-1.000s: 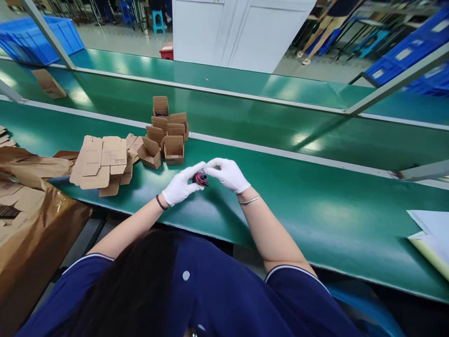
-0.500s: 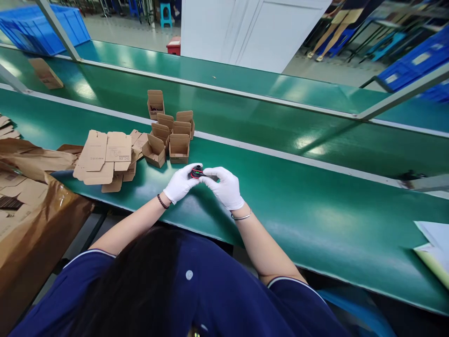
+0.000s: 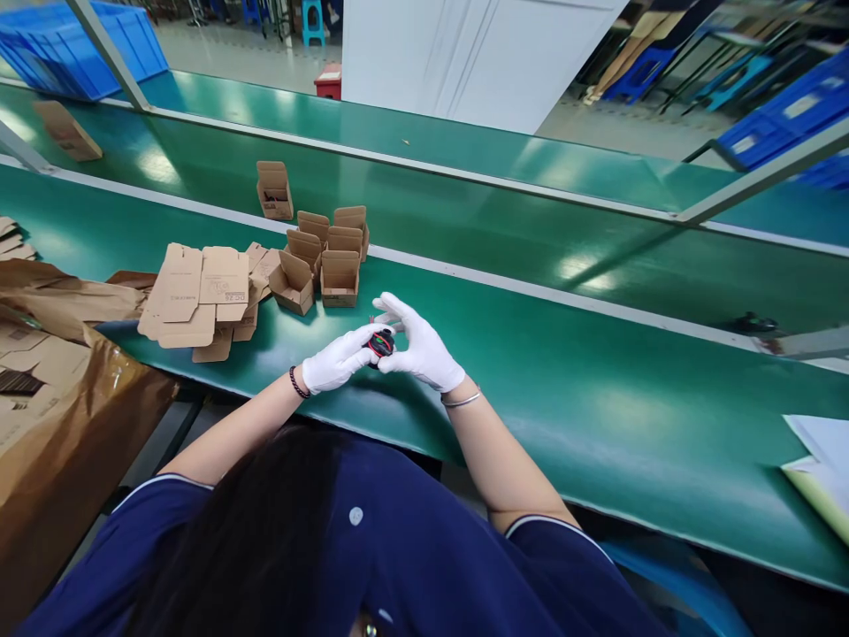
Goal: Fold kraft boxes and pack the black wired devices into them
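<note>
Between my white-gloved hands is a small black round part [image 3: 380, 343] with a red ring and a green spot; its exact kind is unclear. My left hand [image 3: 337, 361] pinches it from the left, fingertips over its top. My right hand [image 3: 424, 349] curves round its other side, thumb against its lower edge and upper fingers raised over it. A short thin piece, perhaps a wire end, sticks up beside those fingers. Beyond my hands stand several open brown cardboard boxes [image 3: 340, 279], lids raised.
Flattened cartons [image 3: 189, 292] lie to the left, beside a large brown paper-lined bin [image 3: 99, 425] of more cartons. Another open box [image 3: 274, 193] and dark items [image 3: 753, 324] sit on the farther green belt [image 3: 504, 239]. Papers [image 3: 822, 460] lie at the right edge.
My hands have drawn slightly closer to me, turning the black part, and my right fingers have lifted and spread. On the farther belt, the boxes and dark items have shifted left.
</note>
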The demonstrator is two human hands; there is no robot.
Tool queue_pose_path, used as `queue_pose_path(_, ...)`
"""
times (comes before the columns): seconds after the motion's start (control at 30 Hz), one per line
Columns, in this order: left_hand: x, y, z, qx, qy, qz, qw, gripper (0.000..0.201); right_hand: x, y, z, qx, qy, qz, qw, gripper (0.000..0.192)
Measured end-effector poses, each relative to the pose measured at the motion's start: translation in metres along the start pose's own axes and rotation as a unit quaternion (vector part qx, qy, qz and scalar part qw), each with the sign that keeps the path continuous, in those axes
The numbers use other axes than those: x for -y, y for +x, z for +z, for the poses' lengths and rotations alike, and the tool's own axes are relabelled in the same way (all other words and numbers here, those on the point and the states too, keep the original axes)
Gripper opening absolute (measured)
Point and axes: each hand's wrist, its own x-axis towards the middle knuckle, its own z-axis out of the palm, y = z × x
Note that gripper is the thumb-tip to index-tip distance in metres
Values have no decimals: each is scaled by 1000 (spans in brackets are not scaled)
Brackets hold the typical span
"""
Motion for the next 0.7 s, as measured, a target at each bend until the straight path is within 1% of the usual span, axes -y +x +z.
queue_pose_path(0.03,-1,-1,1,4,-9,-6,1000,49,-1,1,-2,41,35,7,998,117)
queue_pose_path(0.07,-3,-2,3,13,-24,-13,1000,51,-3,2,-3,68,70,17,995,113)
queue_pose_path(0.1,-4,-3,5,25,-48,-18,998,53,-5,3,-3,80,100,30,991,105)
queue_pose_path(0.2,-9,-5,8,61,-150,-29,986,59,-10,5,2,79,150,105,980,71)
queue_pose_path(0.27,-10,-6,9,57,-203,-35,977,61,-10,7,5,74,148,146,975,55)
queue_pose_path(0.33,-8,-6,9,32,-243,-40,969,59,-8,9,8,47,135,143,979,45)
queue_pose_path(0.43,-1,-4,11,-11,-286,-54,957,55,-5,10,11,-48,90,87,991,36)
queue_pose_path(0.5,6,-3,14,-59,-291,-64,953,55,-6,9,13,-100,30,57,993,29)
queue_pose_path(0.6,13,0,24,-161,-260,-71,949,51,-9,4,16,-137,-67,32,988,24)
queue_pose_path(0.63,14,0,28,-188,-248,-76,947,50,-10,1,16,-143,-89,27,985,24)
queue_pose_path(0.7,15,1,35,-226,-235,-89,941,51,-12,-4,16,-147,-112,21,983,26)
